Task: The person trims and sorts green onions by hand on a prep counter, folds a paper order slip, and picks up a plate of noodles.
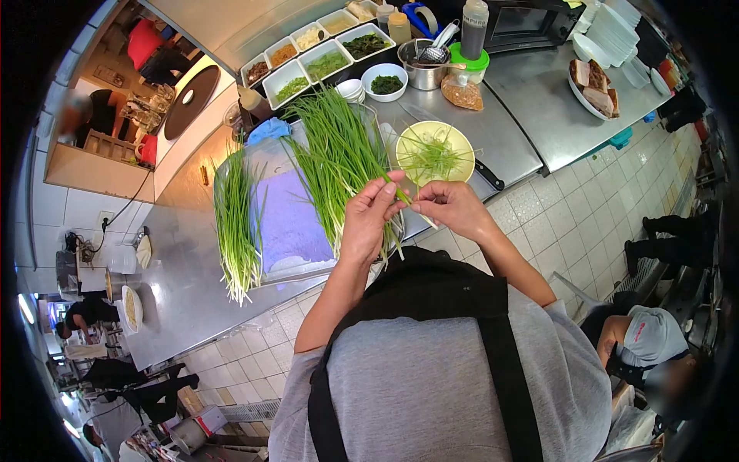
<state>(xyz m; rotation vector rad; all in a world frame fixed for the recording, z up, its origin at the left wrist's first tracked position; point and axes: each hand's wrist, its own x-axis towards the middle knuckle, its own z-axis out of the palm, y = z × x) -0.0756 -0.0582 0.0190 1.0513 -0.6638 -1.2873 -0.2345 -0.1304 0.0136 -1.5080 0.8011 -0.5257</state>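
Just in front of my body, my left hand (372, 209) is closed around a thin green onion, its fingers pinched on the stalk. My right hand (453, 208) pinches the same green onion near its pale end, which sticks out below the fingers. A large bunch of green onions (327, 146) lies beside my left hand on a tray lined with a bluish-purple cloth (294, 215). Another bunch of green onions (240, 219) is at the tray's left side. Beyond my right hand stands a pale yellow bowl (463, 146) with green trimmings in it.
A black-handled knife (489, 175) lies right of the bowl. Behind are topping containers (322, 61), a white bowl of dark greens (385, 82), a metal pot (426, 75) and a bag of brown bits (462, 94). Other people are at the room's edges, one in grey (654, 339) at right.
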